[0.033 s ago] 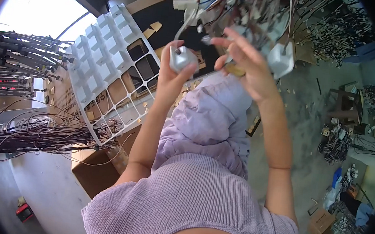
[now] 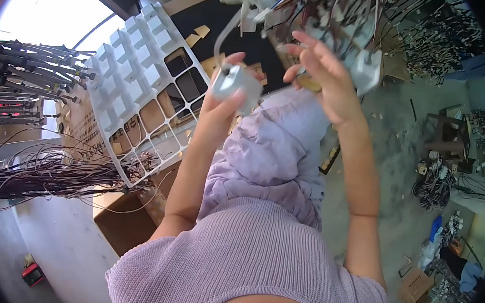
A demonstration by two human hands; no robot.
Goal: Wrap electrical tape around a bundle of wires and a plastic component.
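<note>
The left hand (image 2: 223, 106) is grasping a small grey plastic housing (image 2: 236, 84), fingers wrapped around it, holding it up in front of the chest. The right hand (image 2: 325, 80) is reaching with fingers spread and loose into the hanging wire bundle (image 2: 303, 8) at the far side, touching wires beside another grey housing (image 2: 366, 67); it is not clenching anything I can make out. To the left, a white divider grid (image 2: 143, 89) is standing with most cells unfilled, so much work is seemingly remaining
</note>
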